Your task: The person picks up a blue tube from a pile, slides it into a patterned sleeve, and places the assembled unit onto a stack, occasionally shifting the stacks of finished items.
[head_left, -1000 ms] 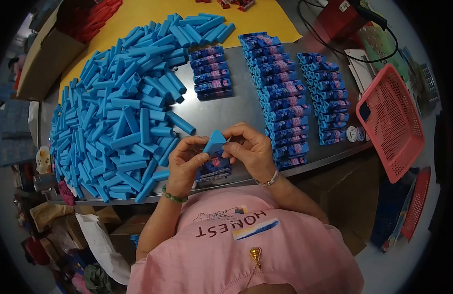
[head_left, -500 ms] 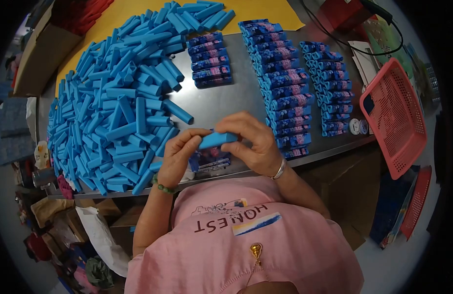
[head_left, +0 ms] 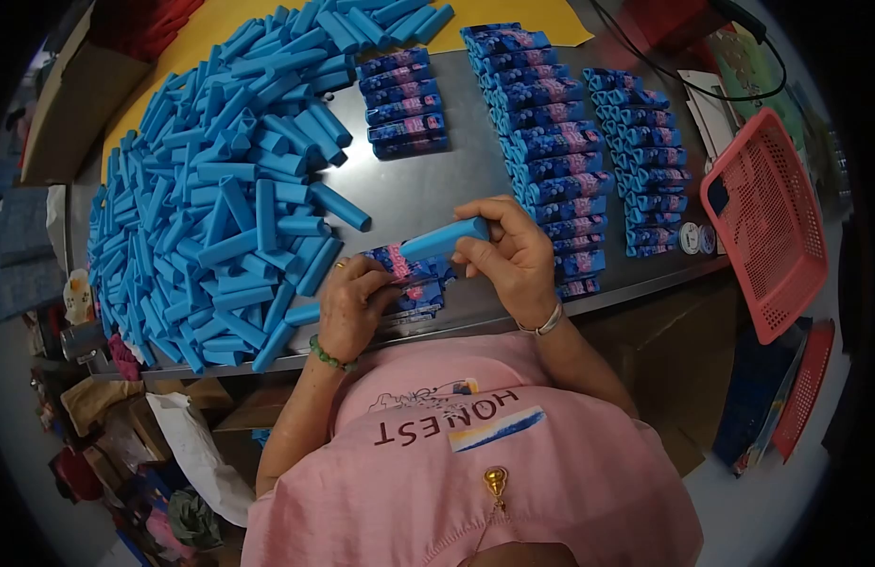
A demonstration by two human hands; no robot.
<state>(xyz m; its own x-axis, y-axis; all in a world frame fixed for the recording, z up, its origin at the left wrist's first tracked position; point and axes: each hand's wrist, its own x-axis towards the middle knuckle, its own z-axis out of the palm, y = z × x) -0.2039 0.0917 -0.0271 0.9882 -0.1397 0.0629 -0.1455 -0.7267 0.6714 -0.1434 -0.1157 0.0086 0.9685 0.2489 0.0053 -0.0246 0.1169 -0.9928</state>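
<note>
My right hand [head_left: 513, 257] pinches one end of a plain blue bar [head_left: 447, 238], which it holds raised and slanted above the table. Below that bar lies a small stack of dark blue and pink printed wrappers [head_left: 420, 295]. My left hand [head_left: 354, 307] is bent over the stack's left side, thumb and fingers closed on the edge of a printed wrapper. A large heap of similar blue bars [head_left: 220, 198] covers the left of the table. Several bars in printed wrappers [head_left: 404, 99] lie in a short row beyond my hands.
Two longer rows of wrapped bars, one nearer [head_left: 560, 156] and one farther right [head_left: 650, 156], line the metal table [head_left: 399, 194]. A pink basket [head_left: 763, 227] stands at the right edge, near small round rolls [head_left: 693, 238]. Yellow sheeting [head_left: 513, 13] lies at the back.
My left hand has let go of the blue bar and moved down to the printed wrappers. My right hand keeps the bar, now lifted and tilted.
</note>
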